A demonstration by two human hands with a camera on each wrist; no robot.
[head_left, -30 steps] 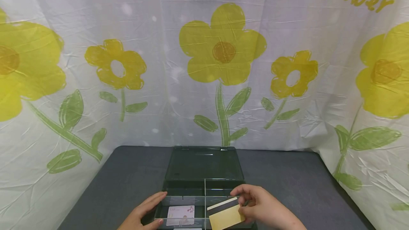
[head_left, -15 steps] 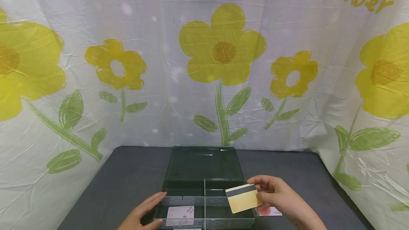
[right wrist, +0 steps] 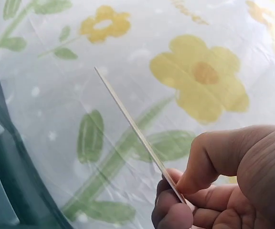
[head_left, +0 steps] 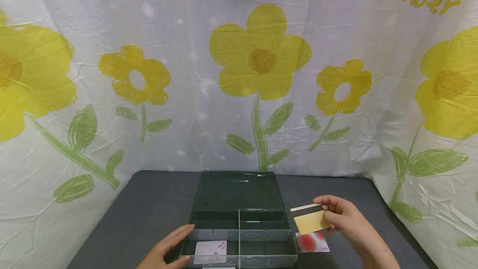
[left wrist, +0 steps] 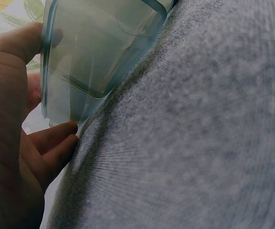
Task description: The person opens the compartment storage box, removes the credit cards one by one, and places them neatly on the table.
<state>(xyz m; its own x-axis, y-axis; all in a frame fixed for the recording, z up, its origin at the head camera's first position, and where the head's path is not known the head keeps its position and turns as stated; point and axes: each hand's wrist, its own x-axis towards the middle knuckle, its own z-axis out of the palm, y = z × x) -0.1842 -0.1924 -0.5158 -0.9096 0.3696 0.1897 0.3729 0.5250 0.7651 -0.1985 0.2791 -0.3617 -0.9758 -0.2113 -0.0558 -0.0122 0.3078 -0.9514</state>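
Note:
My right hand [head_left: 347,221] pinches a gold bank-style card [head_left: 310,223] with a dark magnetic stripe, held in the air right of the box. In the right wrist view the card [right wrist: 132,126] shows edge-on between thumb and fingers. Below it on the table lies a white card with a red circle [head_left: 315,242], partly covered. A dark green, translucent divided box [head_left: 267,260] stands open at the front. My left hand [head_left: 164,250] grips its left side; in the left wrist view a fingertip shows through the clear wall [left wrist: 94,62]. A white VIP card [head_left: 210,252] lies in the front left compartment.
The box lid [head_left: 239,192] is folded back behind the compartments on the dark grey tabletop [head_left: 157,198]. Behind the table hangs a white flower-print curtain [head_left: 194,136]. A pale item at the bottom edge below the VIP card is mostly cut off.
My right hand has carried the gold card right and slightly away from me, from over the front right compartment to beside the box, uncovering the red-circle card. My left hand has stayed put.

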